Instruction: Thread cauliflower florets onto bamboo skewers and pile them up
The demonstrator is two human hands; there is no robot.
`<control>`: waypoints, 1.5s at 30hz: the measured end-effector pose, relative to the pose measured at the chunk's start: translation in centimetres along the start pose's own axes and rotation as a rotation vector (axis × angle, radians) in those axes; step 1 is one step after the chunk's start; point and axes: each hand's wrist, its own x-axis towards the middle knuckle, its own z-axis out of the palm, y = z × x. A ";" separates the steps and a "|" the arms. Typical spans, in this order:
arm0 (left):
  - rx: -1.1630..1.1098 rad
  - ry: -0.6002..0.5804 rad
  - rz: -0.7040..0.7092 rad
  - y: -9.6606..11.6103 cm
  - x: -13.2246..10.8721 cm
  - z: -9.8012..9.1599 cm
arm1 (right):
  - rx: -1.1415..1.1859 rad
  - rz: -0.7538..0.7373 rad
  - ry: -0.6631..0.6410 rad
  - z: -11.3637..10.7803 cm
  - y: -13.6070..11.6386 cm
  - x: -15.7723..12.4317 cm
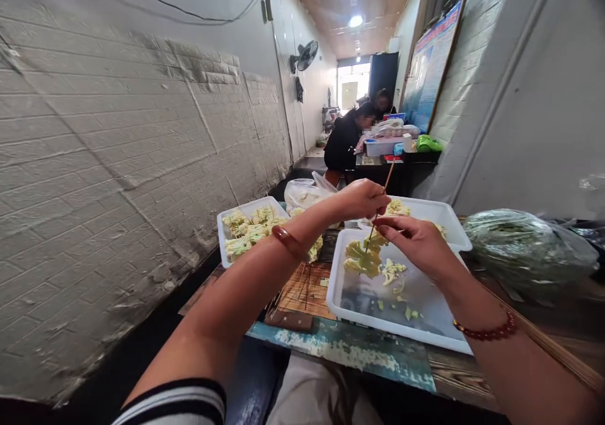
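Observation:
My left hand [366, 199] is closed around a thin wooden skewer [390, 174] and holds it upright at a slant. Pale yellow-green cauliflower pieces [365, 258] are threaded on its lower end, over a white plastic tray [333, 286]. From the right, my right hand [416, 242] pinches at the skewer with thumb and fingers, by the topmost cauliflower piece; its exact grip is partly hidden. Loose florets [392, 271] and small green scraps [410, 313] lie in the tray below.
Left of my arm, a white tray [222, 239] holds cauliflower skewers. Bare skewers [302, 292] lie on the worn wooden table [368, 355]. Another tray [442, 214] stands behind, a plastic bag of greens [524, 248] at right. Two people sit at a table farther back.

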 end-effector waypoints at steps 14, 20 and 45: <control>-0.605 0.155 -0.187 -4.4 -0.7 6.8 | -0.046 0.184 0.223 -1.4 5.3 -2.2; -0.735 0.144 -0.180 -5.4 -2.2 11.6 | -0.055 0.212 0.303 0.1 5.7 -2.5; -0.255 0.272 -0.279 -5.5 -2.2 15.1 | -0.076 0.281 0.399 3.2 7.9 -0.5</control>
